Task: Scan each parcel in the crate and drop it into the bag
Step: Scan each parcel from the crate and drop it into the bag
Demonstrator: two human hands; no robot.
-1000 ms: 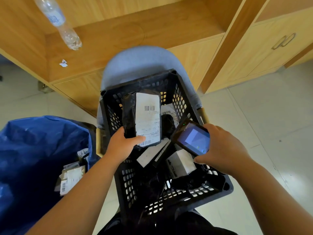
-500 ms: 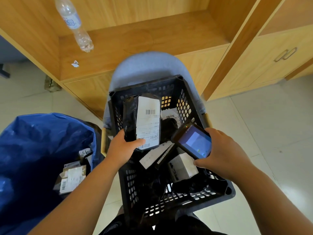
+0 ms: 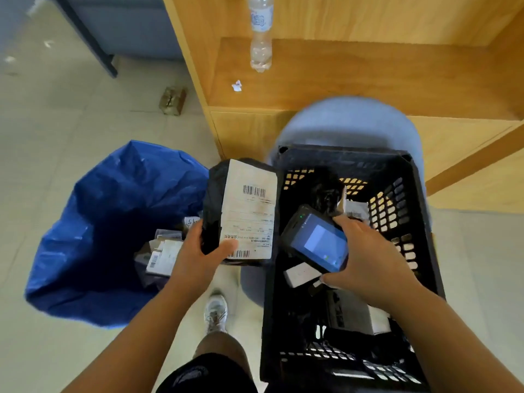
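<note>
Your left hand (image 3: 198, 259), gripping the black parcel (image 3: 243, 211) by its lower end, has carried it out of the crate (image 3: 340, 154) towards the blue bag (image 3: 99, 208), while your right hand (image 3: 377, 268) grasps the scanner (image 3: 317, 242) over the crate, so the drop seems next.

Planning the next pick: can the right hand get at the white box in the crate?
Probably not: the right hand grips the scanner, so it is full, though the white box lies bare close below.
</note>
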